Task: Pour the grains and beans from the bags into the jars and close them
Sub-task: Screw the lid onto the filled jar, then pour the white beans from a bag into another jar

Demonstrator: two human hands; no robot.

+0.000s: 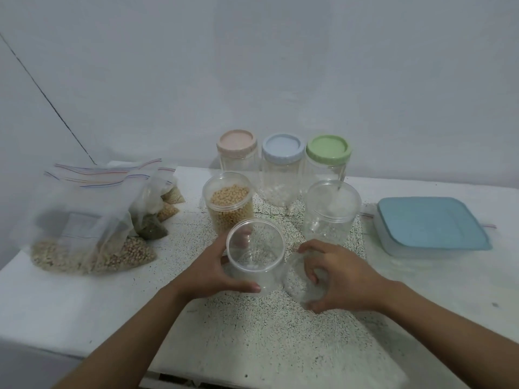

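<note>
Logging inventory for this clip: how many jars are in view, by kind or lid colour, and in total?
Pink-lidded jar: 1
Blue-lidded jar: 1
Green-lidded jar: 1
Wide clear jars: 3 (bean jar, empty jar, open jar gripped by the left hand; the right hand holds a clear lid)
Total: 6 jars

We see via one head-worn wide-angle cam, facing fwd & down across the worktop [70, 299] to the wall [280, 66] behind. It sits close: worktop's near edge at btm of frame, far edge approx mid-height.
</note>
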